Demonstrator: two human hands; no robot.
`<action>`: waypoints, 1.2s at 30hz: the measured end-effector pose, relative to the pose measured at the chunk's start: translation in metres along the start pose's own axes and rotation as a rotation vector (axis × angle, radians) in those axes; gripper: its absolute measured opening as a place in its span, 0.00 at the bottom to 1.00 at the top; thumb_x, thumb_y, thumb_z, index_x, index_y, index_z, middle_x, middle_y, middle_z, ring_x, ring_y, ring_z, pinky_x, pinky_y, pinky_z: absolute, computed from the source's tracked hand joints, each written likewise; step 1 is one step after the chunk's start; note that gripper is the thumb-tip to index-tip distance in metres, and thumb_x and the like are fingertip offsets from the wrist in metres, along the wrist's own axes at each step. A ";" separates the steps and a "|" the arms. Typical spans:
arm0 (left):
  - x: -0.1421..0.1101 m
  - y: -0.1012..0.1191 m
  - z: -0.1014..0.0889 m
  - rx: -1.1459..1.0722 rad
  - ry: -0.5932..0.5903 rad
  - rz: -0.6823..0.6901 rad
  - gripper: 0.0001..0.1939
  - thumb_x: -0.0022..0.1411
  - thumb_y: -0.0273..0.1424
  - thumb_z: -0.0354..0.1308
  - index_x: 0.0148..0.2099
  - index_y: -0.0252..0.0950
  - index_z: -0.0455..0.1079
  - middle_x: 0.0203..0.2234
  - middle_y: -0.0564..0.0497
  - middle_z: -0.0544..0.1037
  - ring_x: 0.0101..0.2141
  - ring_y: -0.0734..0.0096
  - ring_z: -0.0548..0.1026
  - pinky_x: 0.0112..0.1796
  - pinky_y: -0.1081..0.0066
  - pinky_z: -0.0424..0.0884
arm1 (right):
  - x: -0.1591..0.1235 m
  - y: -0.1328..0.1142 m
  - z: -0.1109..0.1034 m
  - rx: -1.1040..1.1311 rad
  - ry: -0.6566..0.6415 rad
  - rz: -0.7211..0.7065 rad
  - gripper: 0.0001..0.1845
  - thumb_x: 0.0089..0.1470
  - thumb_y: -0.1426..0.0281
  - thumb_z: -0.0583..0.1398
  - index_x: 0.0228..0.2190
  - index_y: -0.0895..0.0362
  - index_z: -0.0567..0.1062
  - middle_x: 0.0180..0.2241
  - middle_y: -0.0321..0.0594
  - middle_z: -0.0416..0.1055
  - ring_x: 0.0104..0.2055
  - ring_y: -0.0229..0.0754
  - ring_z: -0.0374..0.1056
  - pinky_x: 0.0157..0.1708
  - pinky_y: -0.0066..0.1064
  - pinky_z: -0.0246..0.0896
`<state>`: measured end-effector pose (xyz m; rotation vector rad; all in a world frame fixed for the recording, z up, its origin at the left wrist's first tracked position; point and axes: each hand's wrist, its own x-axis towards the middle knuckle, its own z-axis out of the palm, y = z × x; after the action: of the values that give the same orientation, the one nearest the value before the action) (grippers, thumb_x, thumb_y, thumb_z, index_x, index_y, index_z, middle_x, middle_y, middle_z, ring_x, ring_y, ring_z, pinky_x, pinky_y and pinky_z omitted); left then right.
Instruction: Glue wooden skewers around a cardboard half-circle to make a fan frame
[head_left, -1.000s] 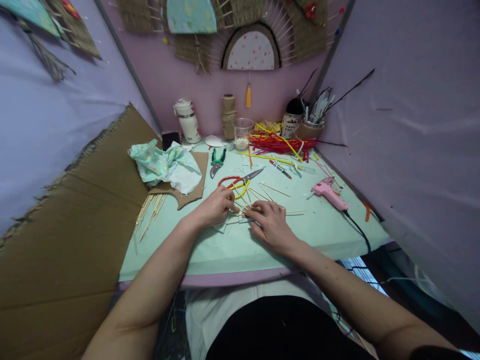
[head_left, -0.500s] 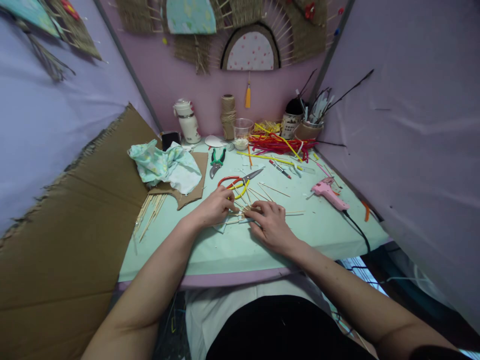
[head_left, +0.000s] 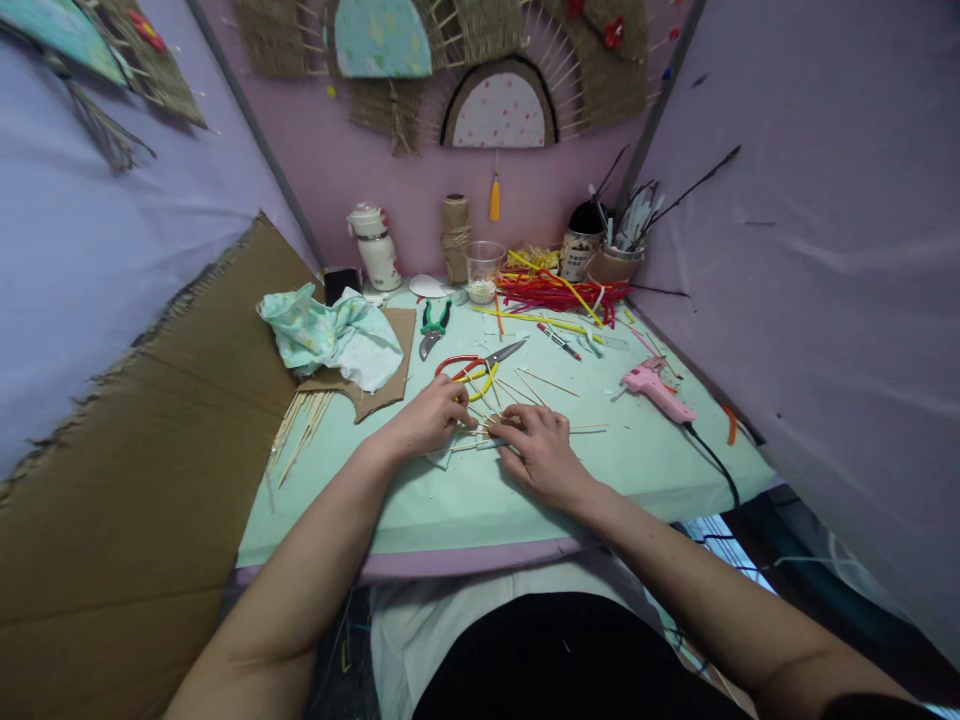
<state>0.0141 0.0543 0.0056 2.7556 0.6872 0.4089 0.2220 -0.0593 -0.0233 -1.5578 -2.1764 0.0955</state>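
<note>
Thin wooden sticks fan out from a small brown centre piece on the table, between my two hands. My left hand is closed, its thumb and fingers pinching a stick at the left of the fan. Over the centre lies my right hand, fingers bent and pressing down on the sticks; its fingertips partly cover the middle. A small pale cloth scrap shows under the sticks by my left hand. Scissors with red and yellow handles lie just beyond the fan.
Green-handled pruners lie farther back. A pink glue gun with a black cord rests at right. Crumpled cloth sits on cardboard at left, near loose sticks. Pipe cleaners, a twine spool and a white bottle stand behind.
The camera view has tilted slightly, so the background sits a little lower. Both hands keep their places on the sticks.
</note>
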 end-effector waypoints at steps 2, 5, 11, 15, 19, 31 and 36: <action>0.000 0.000 0.001 0.004 0.011 0.000 0.20 0.60 0.16 0.53 0.38 0.43 0.82 0.33 0.48 0.72 0.39 0.65 0.65 0.44 0.65 0.65 | 0.000 0.000 0.000 0.003 0.001 0.000 0.15 0.61 0.67 0.56 0.49 0.48 0.76 0.53 0.45 0.67 0.56 0.50 0.56 0.54 0.47 0.47; -0.001 -0.001 0.002 0.003 0.029 0.024 0.21 0.59 0.16 0.52 0.39 0.42 0.81 0.33 0.48 0.73 0.39 0.65 0.66 0.45 0.64 0.65 | -0.001 0.000 0.000 0.005 0.009 0.000 0.15 0.61 0.67 0.56 0.49 0.48 0.75 0.53 0.45 0.66 0.56 0.51 0.56 0.54 0.47 0.47; -0.006 -0.005 -0.011 -0.028 0.362 0.004 0.19 0.58 0.19 0.51 0.45 0.38 0.79 0.37 0.47 0.74 0.41 0.65 0.70 0.45 0.64 0.68 | -0.007 0.004 -0.001 0.060 0.230 -0.016 0.20 0.58 0.66 0.57 0.52 0.54 0.68 0.55 0.50 0.61 0.56 0.52 0.57 0.54 0.46 0.50; -0.008 -0.011 -0.020 -0.054 0.621 -0.168 0.15 0.61 0.23 0.51 0.45 0.37 0.77 0.35 0.48 0.75 0.40 0.67 0.72 0.43 0.66 0.69 | -0.011 0.007 -0.001 0.094 0.328 -0.046 0.17 0.58 0.66 0.56 0.49 0.55 0.67 0.52 0.50 0.62 0.54 0.53 0.58 0.53 0.47 0.51; -0.011 -0.022 -0.022 -0.104 0.753 -0.314 0.13 0.64 0.27 0.51 0.45 0.35 0.76 0.34 0.49 0.76 0.34 0.71 0.72 0.37 0.71 0.69 | -0.011 0.006 -0.001 0.105 0.331 -0.043 0.16 0.58 0.67 0.56 0.49 0.54 0.68 0.52 0.49 0.62 0.54 0.52 0.59 0.53 0.46 0.52; -0.020 -0.036 -0.010 -0.085 0.909 -0.611 0.15 0.65 0.40 0.52 0.40 0.36 0.76 0.30 0.50 0.80 0.31 0.70 0.75 0.35 0.73 0.69 | -0.010 0.003 -0.001 0.134 0.390 -0.075 0.10 0.60 0.70 0.55 0.43 0.52 0.72 0.48 0.45 0.66 0.52 0.50 0.60 0.50 0.45 0.53; -0.028 -0.036 -0.009 -0.029 0.923 -0.638 0.17 0.65 0.41 0.52 0.28 0.37 0.71 0.22 0.53 0.76 0.27 0.71 0.72 0.32 0.73 0.67 | -0.011 0.004 -0.002 0.224 0.462 -0.073 0.08 0.60 0.72 0.54 0.39 0.52 0.72 0.45 0.43 0.68 0.49 0.49 0.62 0.48 0.44 0.54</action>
<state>-0.0278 0.0734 -0.0036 2.0203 1.6463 1.5022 0.2289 -0.0686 -0.0260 -1.2299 -1.7881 -0.0406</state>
